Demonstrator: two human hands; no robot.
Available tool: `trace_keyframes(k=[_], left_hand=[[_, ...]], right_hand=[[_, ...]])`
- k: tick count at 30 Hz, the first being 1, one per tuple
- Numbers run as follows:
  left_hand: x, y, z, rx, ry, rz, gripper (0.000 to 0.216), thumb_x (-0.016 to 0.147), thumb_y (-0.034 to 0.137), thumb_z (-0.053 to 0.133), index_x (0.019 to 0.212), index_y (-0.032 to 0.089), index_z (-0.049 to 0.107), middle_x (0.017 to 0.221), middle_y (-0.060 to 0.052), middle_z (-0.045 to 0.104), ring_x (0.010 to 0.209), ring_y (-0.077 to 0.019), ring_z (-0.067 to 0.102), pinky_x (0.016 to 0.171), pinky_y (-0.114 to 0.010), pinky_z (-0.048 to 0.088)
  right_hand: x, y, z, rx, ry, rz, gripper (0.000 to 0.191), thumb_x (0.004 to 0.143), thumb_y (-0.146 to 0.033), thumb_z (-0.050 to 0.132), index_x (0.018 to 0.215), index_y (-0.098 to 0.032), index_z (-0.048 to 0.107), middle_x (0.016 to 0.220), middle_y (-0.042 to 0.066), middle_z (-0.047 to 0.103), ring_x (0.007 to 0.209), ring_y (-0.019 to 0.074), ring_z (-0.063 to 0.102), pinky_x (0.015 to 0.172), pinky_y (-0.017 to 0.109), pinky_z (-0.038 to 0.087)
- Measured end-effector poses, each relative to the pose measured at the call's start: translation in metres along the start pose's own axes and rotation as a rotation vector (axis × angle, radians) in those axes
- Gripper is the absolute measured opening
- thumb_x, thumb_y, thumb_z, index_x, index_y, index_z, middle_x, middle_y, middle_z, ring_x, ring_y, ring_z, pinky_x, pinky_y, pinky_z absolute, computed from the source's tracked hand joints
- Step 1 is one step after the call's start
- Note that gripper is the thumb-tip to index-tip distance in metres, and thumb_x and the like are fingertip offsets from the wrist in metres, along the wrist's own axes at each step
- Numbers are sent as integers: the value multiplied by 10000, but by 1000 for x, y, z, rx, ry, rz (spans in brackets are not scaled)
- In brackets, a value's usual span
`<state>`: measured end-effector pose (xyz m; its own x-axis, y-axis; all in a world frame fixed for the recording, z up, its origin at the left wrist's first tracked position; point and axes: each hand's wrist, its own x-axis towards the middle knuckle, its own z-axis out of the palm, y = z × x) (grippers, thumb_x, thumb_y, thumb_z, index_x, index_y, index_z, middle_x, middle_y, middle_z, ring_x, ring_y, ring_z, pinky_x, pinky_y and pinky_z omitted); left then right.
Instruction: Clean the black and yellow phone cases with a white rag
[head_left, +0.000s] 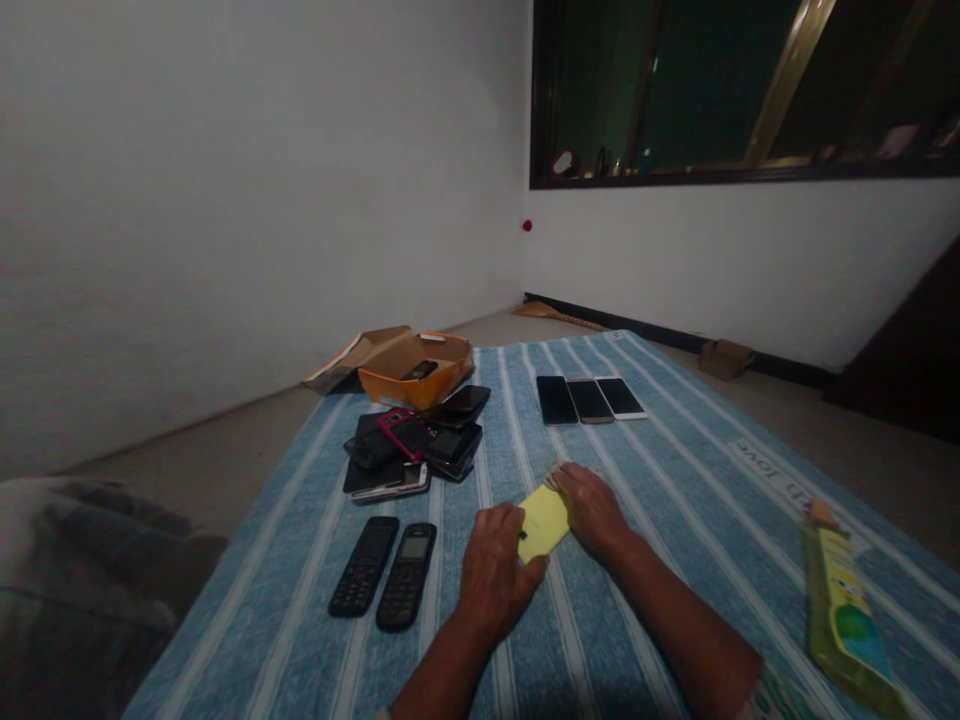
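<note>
Both my hands rest on a blue striped cloth (675, 480) and hold a small yellow phone-shaped object (543, 522) between them. My left hand (496, 575) grips its near end with fingers curled. My right hand (591, 508) closes over its far end, where a crumpled pale cloth or paper (556, 472) peeks out. Two black keypad phones (384, 572) lie side by side just left of my left hand.
A pile of several phones (416, 445) lies beyond the keypad phones, with an orange box (416, 372) holding a phone behind it. Three smartphones (589, 399) lie in a row farther back. A green and yellow packet (847, 610) lies at the right.
</note>
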<state>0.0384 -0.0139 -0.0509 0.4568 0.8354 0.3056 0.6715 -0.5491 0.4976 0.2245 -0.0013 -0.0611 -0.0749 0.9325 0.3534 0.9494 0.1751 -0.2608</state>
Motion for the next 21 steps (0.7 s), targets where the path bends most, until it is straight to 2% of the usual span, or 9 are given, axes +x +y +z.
trace_keyframes(k=[3, 6, 12, 17, 21], left_hand=[[0, 0, 0, -19, -2, 5, 385, 687, 213, 675, 1059, 156, 591, 1101, -106, 610, 1004, -291, 517, 888, -457, 473], [0, -1, 1, -34, -4, 7, 389, 683, 200, 681, 1058, 156, 587, 1112, -105, 610, 1013, -293, 515, 900, -463, 469], [-1, -3, 3, -35, 18, 30, 401, 691, 189, 667, 1082, 169, 579, 1120, -99, 615, 1014, -286, 521, 896, -461, 473], [0, -3, 4, -20, 41, 45, 390, 680, 193, 671, 1059, 162, 585, 1103, -105, 621, 994, -283, 524, 878, -449, 483], [1, -3, 4, -17, 43, 46, 382, 682, 205, 671, 1053, 169, 588, 1092, -96, 618, 990, -279, 528, 881, -441, 480]], right_hand=[[-13, 1, -3, -33, 10, 15, 253, 934, -116, 463, 1058, -183, 673, 1075, 86, 669, 968, 213, 601, 858, 290, 451], [-30, 3, -3, -82, 43, 22, 307, 916, -71, 431, 1073, -182, 670, 1079, 90, 674, 963, 218, 609, 865, 302, 464], [-52, 4, 12, -214, 150, 4, 387, 872, -13, 404, 1164, -132, 629, 1161, 136, 657, 1099, 255, 592, 959, 363, 469], [-59, -4, 22, -362, 195, -9, 393, 851, -8, 423, 1189, -97, 603, 1178, 185, 641, 1126, 294, 591, 956, 413, 491], [-67, -17, 30, -381, 251, -61, 382, 842, -4, 435, 1173, -85, 607, 1194, 214, 633, 1134, 307, 595, 945, 426, 509]])
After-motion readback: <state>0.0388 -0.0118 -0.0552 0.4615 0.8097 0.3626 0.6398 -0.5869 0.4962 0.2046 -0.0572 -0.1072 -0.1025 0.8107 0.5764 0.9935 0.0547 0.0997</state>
